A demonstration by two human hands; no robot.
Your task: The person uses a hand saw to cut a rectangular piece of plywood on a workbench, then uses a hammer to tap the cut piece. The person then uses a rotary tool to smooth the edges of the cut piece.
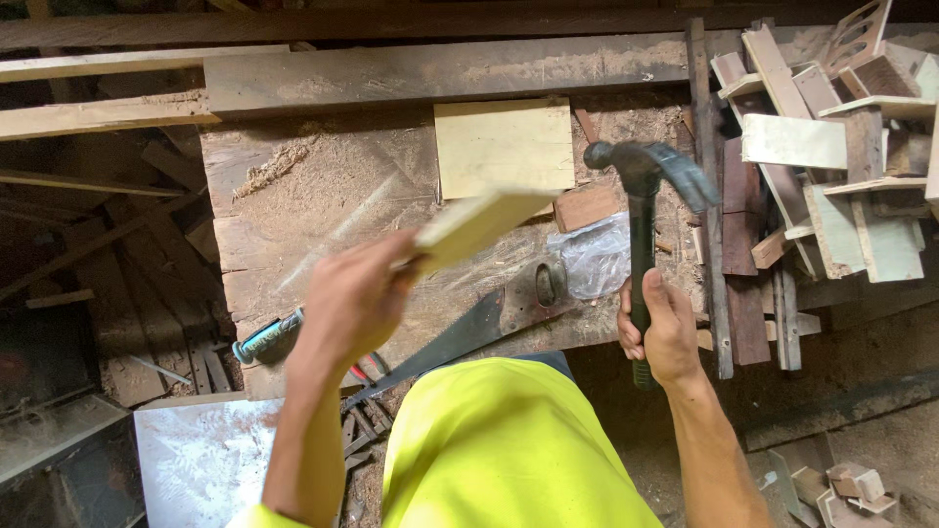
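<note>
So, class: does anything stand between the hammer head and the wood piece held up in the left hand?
Nothing visible does. The hammer, gripped upright in the right hand, has its head level with the pale wood piece raised in the left hand. Only open air lies between them, above the sawdust-covered bench.

Bare forearms and hands, no gloves; bright yellow-green garment over a dark collar

A pale, flat rectangular wooden offcut (481, 225), blurred, is held tilted above the sawdust-strewn wooden workbench (293, 186). A dark-handled steel claw hammer (641, 225) stands upright over the workbench's right edge.
</note>
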